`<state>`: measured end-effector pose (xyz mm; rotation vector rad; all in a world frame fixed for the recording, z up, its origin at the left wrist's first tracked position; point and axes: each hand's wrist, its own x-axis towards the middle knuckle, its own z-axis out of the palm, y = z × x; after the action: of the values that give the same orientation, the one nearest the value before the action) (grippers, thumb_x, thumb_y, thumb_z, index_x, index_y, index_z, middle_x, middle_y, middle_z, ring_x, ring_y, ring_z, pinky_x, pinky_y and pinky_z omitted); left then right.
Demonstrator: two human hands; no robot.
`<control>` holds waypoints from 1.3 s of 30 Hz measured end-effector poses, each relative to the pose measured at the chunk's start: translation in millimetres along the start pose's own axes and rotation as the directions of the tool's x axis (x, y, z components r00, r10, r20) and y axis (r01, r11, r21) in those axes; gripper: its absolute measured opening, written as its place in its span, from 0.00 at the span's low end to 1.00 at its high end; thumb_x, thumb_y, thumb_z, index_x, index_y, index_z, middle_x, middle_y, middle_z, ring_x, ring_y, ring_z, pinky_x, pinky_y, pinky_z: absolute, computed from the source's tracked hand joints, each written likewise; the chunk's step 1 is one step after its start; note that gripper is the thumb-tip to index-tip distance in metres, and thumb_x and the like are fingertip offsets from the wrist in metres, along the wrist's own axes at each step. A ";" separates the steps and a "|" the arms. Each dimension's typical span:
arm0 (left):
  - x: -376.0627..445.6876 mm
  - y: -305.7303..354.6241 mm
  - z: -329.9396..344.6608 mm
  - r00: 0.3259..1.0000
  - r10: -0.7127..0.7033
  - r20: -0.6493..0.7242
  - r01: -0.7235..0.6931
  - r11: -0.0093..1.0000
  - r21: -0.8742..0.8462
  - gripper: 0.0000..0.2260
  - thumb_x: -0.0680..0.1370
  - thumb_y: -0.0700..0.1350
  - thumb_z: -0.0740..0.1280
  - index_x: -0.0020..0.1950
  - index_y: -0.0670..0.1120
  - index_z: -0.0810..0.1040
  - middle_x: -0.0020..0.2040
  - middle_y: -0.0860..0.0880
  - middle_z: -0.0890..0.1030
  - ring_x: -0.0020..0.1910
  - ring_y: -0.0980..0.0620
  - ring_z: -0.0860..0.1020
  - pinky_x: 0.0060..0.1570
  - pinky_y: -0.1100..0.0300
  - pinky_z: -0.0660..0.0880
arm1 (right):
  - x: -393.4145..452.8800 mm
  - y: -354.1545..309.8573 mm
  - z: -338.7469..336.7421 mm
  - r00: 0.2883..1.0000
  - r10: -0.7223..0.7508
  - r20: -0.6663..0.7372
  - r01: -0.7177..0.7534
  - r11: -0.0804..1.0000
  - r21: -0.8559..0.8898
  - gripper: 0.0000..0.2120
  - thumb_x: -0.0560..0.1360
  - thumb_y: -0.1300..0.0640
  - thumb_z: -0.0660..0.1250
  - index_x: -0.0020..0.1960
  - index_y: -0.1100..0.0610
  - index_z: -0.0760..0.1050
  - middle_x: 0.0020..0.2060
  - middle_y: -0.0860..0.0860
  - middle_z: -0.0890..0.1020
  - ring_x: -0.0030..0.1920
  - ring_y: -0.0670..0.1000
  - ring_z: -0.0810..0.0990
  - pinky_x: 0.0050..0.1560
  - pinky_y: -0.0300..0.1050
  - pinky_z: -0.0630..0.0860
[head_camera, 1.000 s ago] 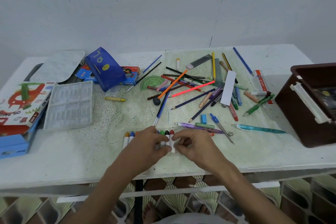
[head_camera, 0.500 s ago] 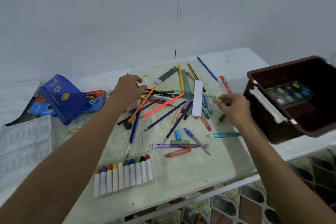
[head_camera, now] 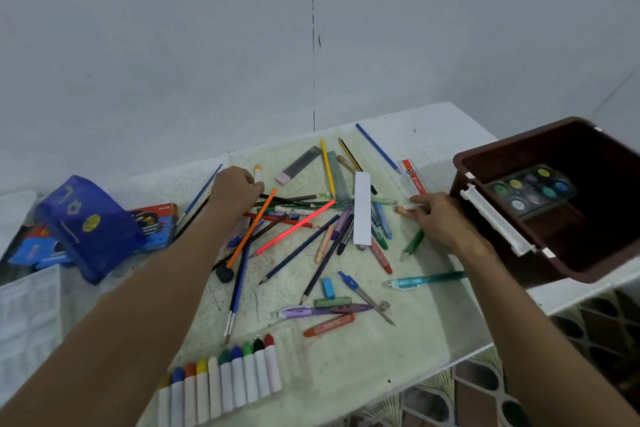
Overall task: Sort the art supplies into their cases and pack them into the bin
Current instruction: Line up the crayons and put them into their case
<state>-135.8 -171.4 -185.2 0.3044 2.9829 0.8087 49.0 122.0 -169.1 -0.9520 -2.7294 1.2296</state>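
My left hand reaches to the far side of the pile of pencils, pens and brushes. Its curled fingers pinch the lower end of a white crayon with a yellow tip. At the pile's right edge, next to the brown bin, my right hand pinches a short peach crayon that lies on the table. A watercolour palette lies inside the bin. Several white-wrapped crayons lie lined up side by side near the front edge.
A blue pencil case leans on a red box at the left. A clear plastic crayon tray lies front left. A red crayon, a purple pen and a teal pen lie loose below the pile.
Both hands have left the lined-up crayons and moved out to the pile, left hand to the far crayon, right hand towards the bin. The view has swung right, showing the bin's inside.
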 end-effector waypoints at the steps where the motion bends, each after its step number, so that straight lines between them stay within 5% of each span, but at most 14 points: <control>1: -0.7 -0.5 0.6 1.000 -0.001 -0.007 0.001 1.000 -0.027 0.08 0.72 0.45 0.68 0.36 0.45 0.72 0.34 0.46 0.71 0.34 0.49 0.69 0.38 0.59 0.65 | 0.3 0.7 0.7 1.000 -0.007 -0.016 0.006 1.000 -0.009 0.16 0.79 0.58 0.63 0.67 0.57 0.72 0.67 0.55 0.72 0.58 0.52 0.75 0.49 0.38 0.71; 3: -2.2 -1.6 0.6 1.000 -0.010 -0.018 0.009 0.998 -0.069 0.02 0.73 0.43 0.68 0.40 0.46 0.78 0.37 0.45 0.74 0.37 0.49 0.72 0.40 0.60 0.67 | 1.6 1.2 1.5 0.999 -0.011 -0.036 0.011 1.000 -0.014 0.14 0.80 0.59 0.61 0.64 0.57 0.74 0.65 0.55 0.74 0.56 0.52 0.76 0.49 0.38 0.73; 7: -11.7 -4.3 0.6 0.997 0.008 -0.081 -0.017 0.994 -0.108 0.12 0.74 0.43 0.68 0.54 0.40 0.82 0.44 0.44 0.82 0.42 0.52 0.76 0.44 0.62 0.70 | 5.9 -2.9 1.2 0.999 0.047 -0.022 -0.046 0.998 0.036 0.14 0.78 0.64 0.63 0.63 0.60 0.74 0.65 0.57 0.74 0.57 0.51 0.77 0.50 0.36 0.73; 10: -22.0 -6.0 -2.3 0.992 0.019 -0.122 -0.037 0.988 -0.150 0.11 0.73 0.43 0.69 0.54 0.42 0.83 0.41 0.48 0.80 0.40 0.53 0.76 0.42 0.63 0.69 | 10.0 -7.4 -1.3 0.998 0.066 0.022 -0.066 0.998 0.023 0.15 0.77 0.67 0.64 0.63 0.64 0.73 0.65 0.59 0.74 0.49 0.46 0.77 0.38 0.29 0.73; 14: -38.1 -8.4 -4.9 0.990 0.022 -0.139 -0.049 0.979 -0.198 0.11 0.74 0.46 0.71 0.54 0.44 0.83 0.44 0.47 0.83 0.41 0.55 0.77 0.43 0.63 0.70 | 12.7 -11.6 -7.4 0.999 0.007 0.043 -0.001 0.990 -0.142 0.14 0.72 0.58 0.71 0.56 0.61 0.79 0.57 0.60 0.80 0.57 0.58 0.78 0.57 0.47 0.76; 16: -46.9 -10.6 -6.2 0.991 0.015 -0.135 -0.044 0.975 -0.217 0.11 0.73 0.46 0.71 0.54 0.44 0.83 0.45 0.47 0.83 0.41 0.56 0.77 0.44 0.64 0.71 | 10.8 -12.5 -5.4 1.000 -0.009 0.020 0.012 0.984 -0.179 0.14 0.70 0.56 0.73 0.54 0.60 0.80 0.54 0.61 0.81 0.55 0.60 0.78 0.57 0.51 0.75; 21: -75.7 -15.8 -19.1 0.986 -0.014 -0.165 -0.026 0.972 -0.234 0.10 0.73 0.46 0.71 0.53 0.45 0.84 0.40 0.51 0.81 0.38 0.57 0.77 0.35 0.71 0.68 | -8.3 -20.9 18.6 0.987 -0.102 -0.125 0.078 0.980 -0.182 0.12 0.77 0.62 0.66 0.60 0.59 0.77 0.60 0.59 0.76 0.57 0.56 0.77 0.46 0.41 0.71; 25: -112.8 -13.4 -37.7 0.983 0.000 -0.181 -0.044 0.970 -0.241 0.08 0.74 0.48 0.71 0.51 0.47 0.83 0.38 0.52 0.80 0.35 0.60 0.76 0.34 0.73 0.68 | -37.2 -28.4 35.2 0.898 -0.421 -0.127 0.395 0.899 -0.189 0.11 0.77 0.60 0.66 0.59 0.59 0.78 0.49 0.51 0.73 0.47 0.48 0.73 0.46 0.35 0.65; 29: -171.7 -9.0 -52.4 0.980 0.040 -0.195 -0.098 0.949 -0.300 0.02 0.75 0.47 0.71 0.45 0.51 0.83 0.34 0.57 0.80 0.33 0.65 0.76 0.33 0.76 0.68 | -83.6 -44.6 53.9 0.758 -0.650 -0.051 0.650 0.760 -0.021 0.06 0.75 0.63 0.69 0.52 0.58 0.80 0.46 0.50 0.77 0.40 0.41 0.73 0.43 0.23 0.66; 35: -269.3 -12.9 -36.1 0.981 0.060 -0.187 -0.114 0.948 -0.297 0.05 0.73 0.45 0.73 0.48 0.51 0.84 0.39 0.60 0.81 0.39 0.63 0.78 0.37 0.74 0.72 | -156.8 -37.9 88.5 0.694 -0.712 0.104 0.660 0.688 0.303 0.10 0.76 0.61 0.68 0.56 0.55 0.78 0.47 0.45 0.79 0.44 0.40 0.78 0.43 0.28 0.74; 39: -301.3 -13.5 -12.3 0.960 0.170 -0.225 -0.222 0.947 -0.232 0.07 0.72 0.44 0.71 0.49 0.47 0.84 0.44 0.56 0.82 0.42 0.68 0.76 0.45 0.79 0.69 | -176.1 -17.9 107.8 0.639 -0.766 0.075 0.701 0.620 0.352 0.07 0.74 0.61 0.70 0.52 0.58 0.82 0.50 0.47 0.81 0.50 0.41 0.80 0.48 0.34 0.76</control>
<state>156.0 -248.5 -186.3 0.5454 3.0120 1.3064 157.7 -53.2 -190.0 0.3791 -2.4779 1.4994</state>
